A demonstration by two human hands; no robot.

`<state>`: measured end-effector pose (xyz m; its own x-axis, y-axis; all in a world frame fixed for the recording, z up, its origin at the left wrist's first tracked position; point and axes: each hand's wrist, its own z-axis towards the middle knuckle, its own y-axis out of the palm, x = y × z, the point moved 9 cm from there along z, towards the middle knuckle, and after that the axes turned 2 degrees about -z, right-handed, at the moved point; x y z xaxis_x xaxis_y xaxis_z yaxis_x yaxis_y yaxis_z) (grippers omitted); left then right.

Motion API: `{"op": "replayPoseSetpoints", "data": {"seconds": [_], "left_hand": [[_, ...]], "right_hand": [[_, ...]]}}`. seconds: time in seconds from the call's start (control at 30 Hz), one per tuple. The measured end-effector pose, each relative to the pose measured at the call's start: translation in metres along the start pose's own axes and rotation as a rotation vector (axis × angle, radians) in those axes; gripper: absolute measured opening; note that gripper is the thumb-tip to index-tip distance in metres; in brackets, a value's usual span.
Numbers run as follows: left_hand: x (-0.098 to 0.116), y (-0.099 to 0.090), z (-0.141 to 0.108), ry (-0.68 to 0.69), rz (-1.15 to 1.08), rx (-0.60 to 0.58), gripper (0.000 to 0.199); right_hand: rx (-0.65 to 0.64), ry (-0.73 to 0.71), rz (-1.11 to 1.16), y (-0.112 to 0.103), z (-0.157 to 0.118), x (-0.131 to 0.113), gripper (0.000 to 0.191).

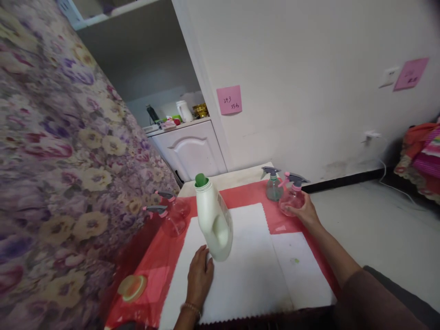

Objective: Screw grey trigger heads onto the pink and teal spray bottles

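My right hand (305,213) is closed around the body of a clear pink spray bottle (291,198) with a grey and pink trigger head, at the table's right side. Close beside it stands a clear greenish spray bottle (274,189) with a grey trigger. My left hand (200,274) lies on the white cloth (247,275), open and holding nothing, by the base of a large pale green detergent jug (215,222). The jug is upright, and green shows at its mouth. Two more pink spray bottles (175,224) stand at the left.
A round yellowish lid (132,288) lies on the red table cover (154,270) at the front left. A smaller white cloth (302,270) is at the right. A floral curtain (68,183) borders the left side. Behind are a white cabinet (192,151) and the wall (292,91).
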<state>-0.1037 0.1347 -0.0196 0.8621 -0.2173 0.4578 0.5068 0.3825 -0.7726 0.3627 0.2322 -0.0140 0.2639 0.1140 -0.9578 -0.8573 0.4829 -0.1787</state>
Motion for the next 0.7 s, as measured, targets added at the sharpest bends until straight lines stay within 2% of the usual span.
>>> {"op": "replayPoseSetpoints", "data": {"seconds": [0.1, 0.2, 0.3, 0.5, 0.7], "left_hand": [[0.003, 0.000, 0.001, 0.012, 0.000, 0.002, 0.033], [0.004, -0.001, 0.001, 0.014, -0.007, 0.008, 0.034], [0.005, 0.000, 0.000, 0.013, -0.010, 0.013, 0.034], [0.006, 0.000, -0.002, 0.018, -0.010, 0.013, 0.034], [0.007, -0.001, -0.002, 0.020, -0.019, 0.011, 0.033]], "right_hand": [[0.021, -0.004, 0.006, -0.016, -0.004, -0.007, 0.086], [-0.030, -0.019, 0.014, -0.015, -0.021, -0.020, 0.080], [-0.172, -0.037, 0.024, 0.006, -0.054, -0.037, 0.078], [-0.506, -0.122, 0.124, 0.063, -0.140, -0.075, 0.073], [-0.553, -0.118, 0.068, 0.084, -0.192, -0.086, 0.078]]}}
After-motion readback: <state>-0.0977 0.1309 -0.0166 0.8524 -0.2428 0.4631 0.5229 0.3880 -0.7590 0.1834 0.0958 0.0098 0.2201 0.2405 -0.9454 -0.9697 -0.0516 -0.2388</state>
